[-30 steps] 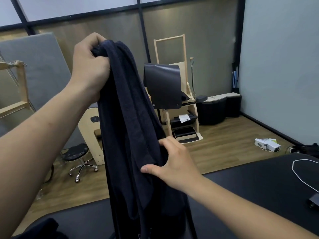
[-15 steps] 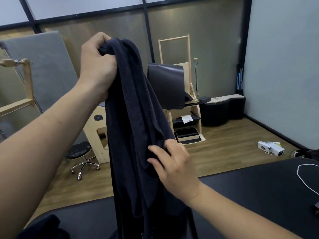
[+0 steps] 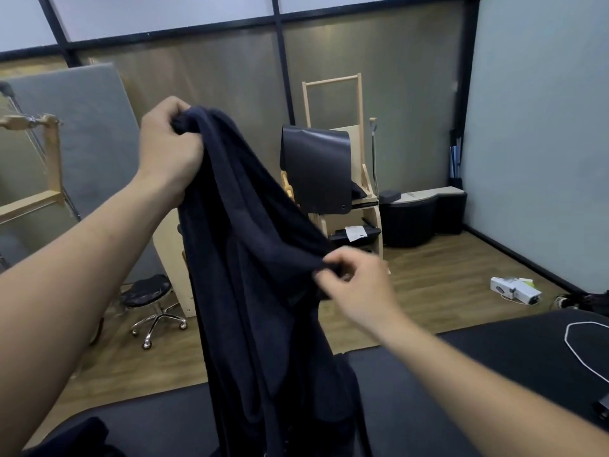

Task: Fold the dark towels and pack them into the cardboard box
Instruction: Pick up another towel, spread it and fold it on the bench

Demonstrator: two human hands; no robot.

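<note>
A dark navy towel (image 3: 260, 291) hangs bunched in the air in front of me, its lower end reaching down to the black table (image 3: 461, 390). My left hand (image 3: 168, 150) is clenched on the towel's top end, held high at upper left. My right hand (image 3: 356, 285) pinches an edge of the towel lower and to the right, pulling the cloth out sideways. Another piece of dark cloth (image 3: 79, 437) lies at the table's bottom left corner. No cardboard box is in view.
A white cord loop (image 3: 580, 344) and a small dark object (image 3: 603, 404) lie on the table's right side. Beyond the table are a wheeled stool (image 3: 148, 298), wooden equipment with a black pad (image 3: 316, 169), and a white device (image 3: 514, 288) on the wooden floor.
My left hand has come lower with the towel's top. My right hand went from resting flat on the cloth to pinching an edge and drawing it out to the right.
</note>
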